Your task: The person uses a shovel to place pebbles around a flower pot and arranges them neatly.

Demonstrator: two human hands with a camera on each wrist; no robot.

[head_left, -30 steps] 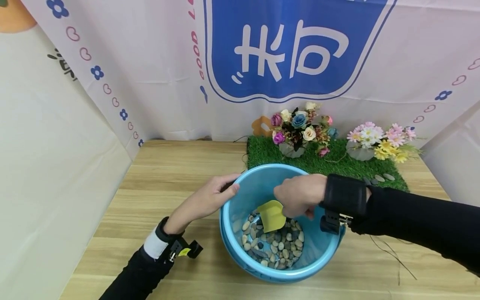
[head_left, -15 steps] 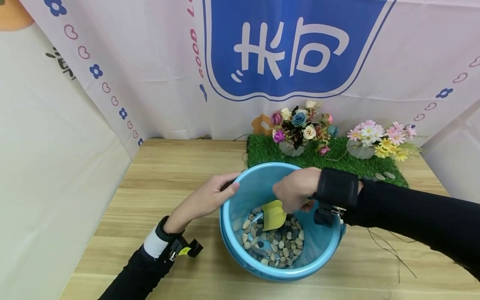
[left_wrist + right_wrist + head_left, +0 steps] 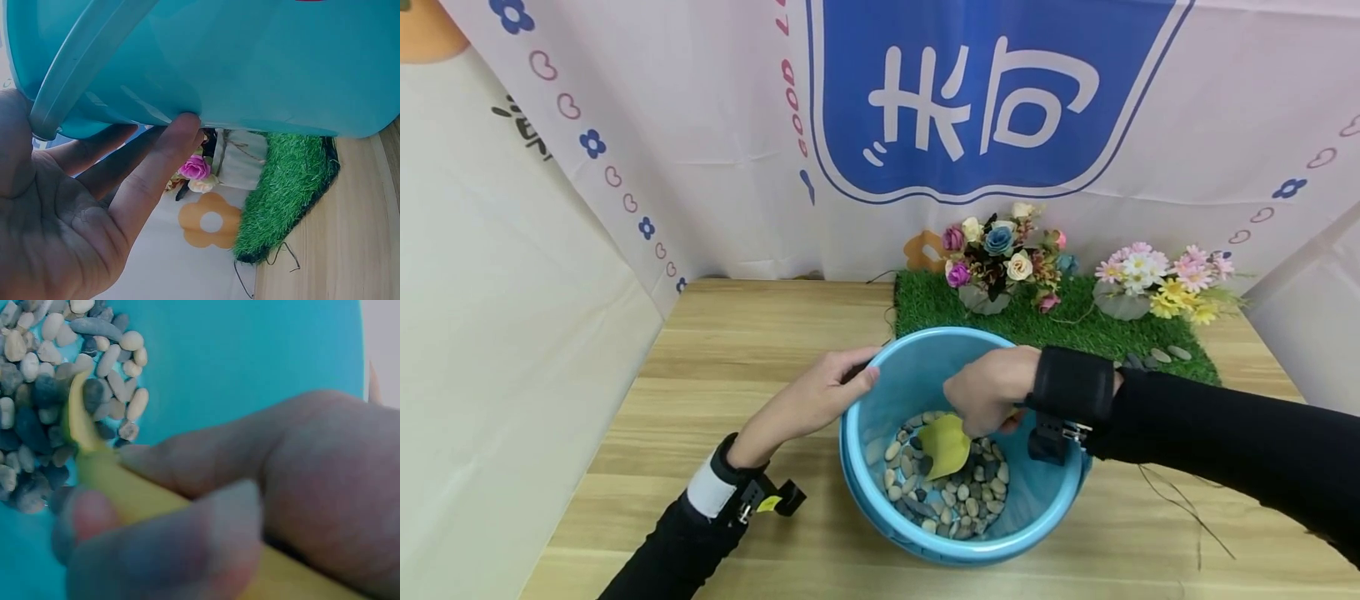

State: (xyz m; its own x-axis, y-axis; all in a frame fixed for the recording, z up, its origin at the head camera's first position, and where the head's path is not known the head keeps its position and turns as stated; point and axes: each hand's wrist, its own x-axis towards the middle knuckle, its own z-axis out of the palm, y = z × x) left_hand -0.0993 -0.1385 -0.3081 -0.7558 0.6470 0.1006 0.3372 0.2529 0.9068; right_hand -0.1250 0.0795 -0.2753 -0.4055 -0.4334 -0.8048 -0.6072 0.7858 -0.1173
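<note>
In the head view a light blue bucket [image 3: 1037, 508] stands on the wooden table, with many pebbles [image 3: 958, 500] over its bottom. My right hand [image 3: 988, 387] reaches inside and grips the handle of a small yellow shovel [image 3: 945, 447]. Its blade tip is down among the pebbles, as the right wrist view also shows beside the shovel handle [image 3: 137, 494]. At the bucket's left side is my left hand [image 3: 812, 396], thumb at the rim. The left wrist view shows extended fingers [image 3: 156, 162] against the outer wall, below the bucket's bail handle [image 3: 87, 59].
Behind the bucket lies a green turf mat [image 3: 1082, 325]. It carries a pot of mixed roses [image 3: 1000, 258], a pot of daisies [image 3: 1165, 279] and some loose stones [image 3: 1168, 354]. Dark strands [image 3: 1180, 500] lie on the table at right. A printed cloth [image 3: 737, 150] hangs behind.
The shovel blade first shifts slightly right, then dips lower into the pebbles. My right hand moves a little left, with small rises and drops. The left hand and bucket stay put.
</note>
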